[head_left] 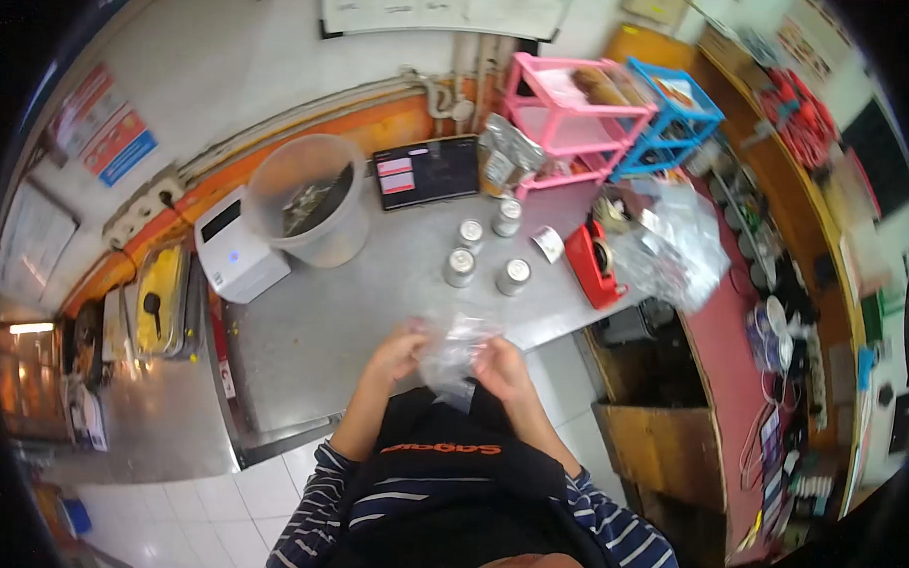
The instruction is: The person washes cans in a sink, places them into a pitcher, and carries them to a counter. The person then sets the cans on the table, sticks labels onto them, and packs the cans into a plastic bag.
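Note:
A clear plastic bag (454, 352) is stretched between my two hands, just over the near edge of the metal counter (313, 329). My left hand (400, 350) grips its left side, and my right hand (502, 368) pinches the right side. The bag is somewhat blurred, so whether anything lies inside cannot be made out. Beyond my hands stand several silver-topped cans, among them a front left can (460, 267) and a front right can (513, 277). A small white-labelled container (547, 244) leans or lies to their right.
Behind the cans are a tablet (425, 173) and a foil pouch (509, 154). A translucent bucket (312, 204) and white label printer (237, 251) stand left. To the right are a red tape dispenser (594, 267), plastic bags (676, 242), a pink rack (580, 118) and a blue rack (671, 116).

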`<act>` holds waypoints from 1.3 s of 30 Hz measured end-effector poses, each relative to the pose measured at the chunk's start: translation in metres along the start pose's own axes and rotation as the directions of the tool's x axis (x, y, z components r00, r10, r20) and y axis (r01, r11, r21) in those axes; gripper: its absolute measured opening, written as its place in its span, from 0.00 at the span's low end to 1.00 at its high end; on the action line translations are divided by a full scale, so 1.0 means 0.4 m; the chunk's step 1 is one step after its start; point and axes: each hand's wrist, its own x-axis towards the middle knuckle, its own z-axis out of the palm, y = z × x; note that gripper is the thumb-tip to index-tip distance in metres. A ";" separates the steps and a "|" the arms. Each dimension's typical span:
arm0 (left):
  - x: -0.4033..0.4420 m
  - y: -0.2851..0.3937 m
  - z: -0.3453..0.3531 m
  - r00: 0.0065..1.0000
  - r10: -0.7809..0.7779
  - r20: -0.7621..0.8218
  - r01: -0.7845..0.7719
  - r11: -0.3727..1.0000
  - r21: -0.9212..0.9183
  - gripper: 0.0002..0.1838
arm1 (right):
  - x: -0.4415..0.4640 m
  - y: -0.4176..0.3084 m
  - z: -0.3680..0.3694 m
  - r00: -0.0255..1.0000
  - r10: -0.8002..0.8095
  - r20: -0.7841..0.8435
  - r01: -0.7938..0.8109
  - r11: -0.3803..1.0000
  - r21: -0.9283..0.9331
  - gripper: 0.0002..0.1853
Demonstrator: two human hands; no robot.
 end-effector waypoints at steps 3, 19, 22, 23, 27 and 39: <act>0.028 -0.028 -0.020 0.993 0.105 0.047 -0.112 0.972 0.206 0.16 | 0.049 -0.041 -0.063 0.896 0.098 0.433 -0.142 0.987 0.069 0.07; 0.147 -0.005 -0.174 0.686 0.727 -0.004 -0.193 0.188 0.963 0.22 | 0.019 -0.084 0.029 0.883 -0.257 0.393 0.456 0.263 -0.850 0.12; 0.127 -0.013 -0.116 0.614 0.789 0.007 -0.156 0.112 0.981 0.17 | -0.009 -0.138 0.073 0.794 -0.244 0.557 0.533 -0.162 -0.831 0.11; 0.111 0.003 -0.066 0.450 0.888 0.097 -0.197 -0.007 0.980 0.14 | -0.015 -0.162 0.092 0.808 -0.224 0.546 0.523 -0.156 -0.838 0.10; 0.104 0.011 0.070 0.435 0.849 0.301 -0.367 -0.139 0.920 0.10 | 0.023 -0.201 0.094 0.823 -0.075 0.564 0.538 -0.219 -0.814 0.07; 0.101 0.063 0.078 0.572 0.735 0.365 -0.279 -0.244 0.929 0.21 | 0.220 -0.362 0.065 0.856 0.140 0.497 0.514 -0.138 -0.847 0.08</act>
